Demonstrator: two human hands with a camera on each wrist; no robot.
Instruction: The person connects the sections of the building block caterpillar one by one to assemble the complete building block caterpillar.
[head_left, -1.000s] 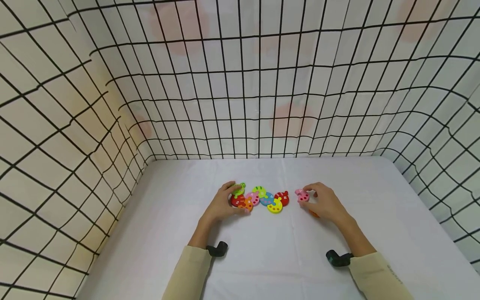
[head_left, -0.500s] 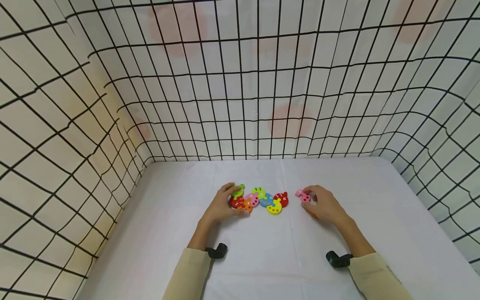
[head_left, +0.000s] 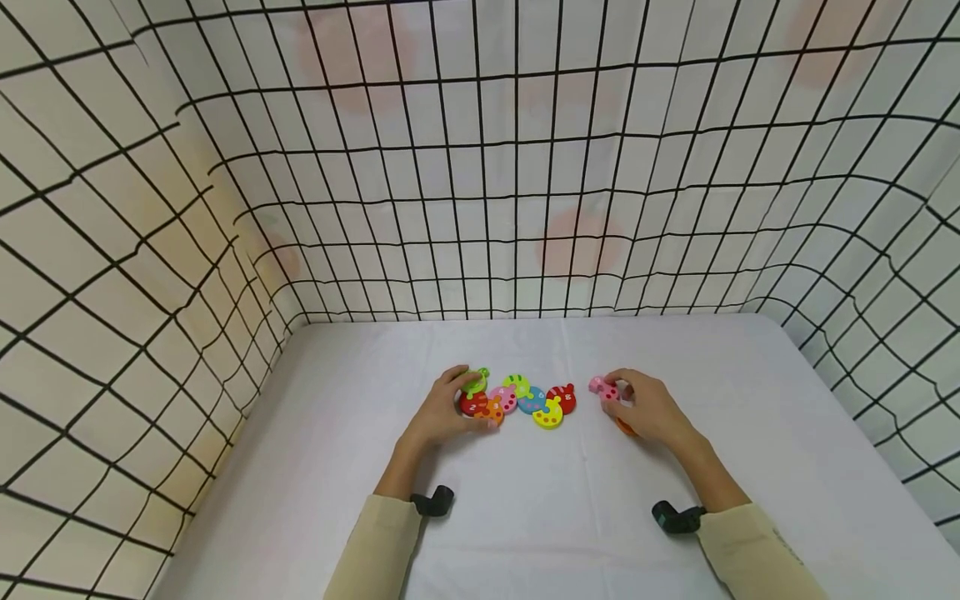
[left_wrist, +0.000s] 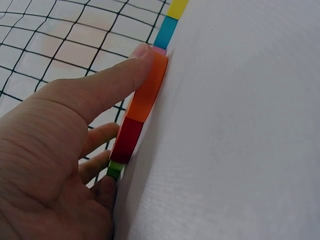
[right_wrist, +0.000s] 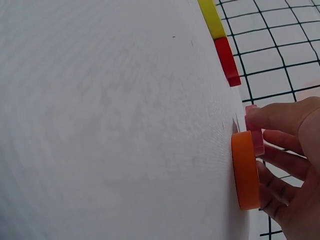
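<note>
On the white table lies a wavy chain of round number puzzle pieces, with a blue piece (head_left: 532, 401), a yellow piece (head_left: 548, 414) and a red piece (head_left: 562, 398) at its right part. My left hand (head_left: 442, 408) grips the chain's left end, its thumb on the edge of the orange piece (left_wrist: 149, 90) and its fingers near the green piece (head_left: 476, 383). A red piece (left_wrist: 127, 140) sits between these. Right of the chain, my right hand (head_left: 651, 407) pinches a pink spotted piece (head_left: 606, 390) between thumb and fingers. A loose orange piece (right_wrist: 245, 170) lies under that hand.
Black wire mesh (head_left: 517, 200) over white cloth walls in the table (head_left: 525, 517) at the back and sides. Black wrist cameras sit at both cuffs, the left camera (head_left: 435, 501) and the right camera (head_left: 677, 517). A gap separates the chain from the pink piece.
My right hand has turned the pink piece slightly and shifted it a little. The left hand and the chain keep their places.
</note>
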